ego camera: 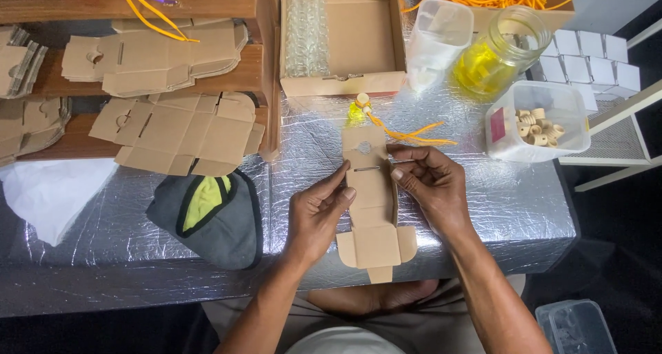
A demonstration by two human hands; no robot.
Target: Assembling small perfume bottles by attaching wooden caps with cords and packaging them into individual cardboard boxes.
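A flat brown cardboard box blank (371,209) lies lengthwise on the foil-covered table (483,209), its flaps toward me. My left hand (318,213) grips its left edge with thumb and fingers. My right hand (429,181) pinches the right edge near a slit in the card. Just beyond the blank's far end lies a small yellow bottle (358,109) with a wooden cap and an orange string tassel (410,135).
Stacks of flat cardboard blanks (181,130) sit on wooden shelves at left. An open carton (345,37) holds several small glass bottles. A glass jar of yellow liquid (498,49), a tub of wooden caps (538,123), white small boxes (589,57) and a grey-and-yellow cap (210,216) surround me.
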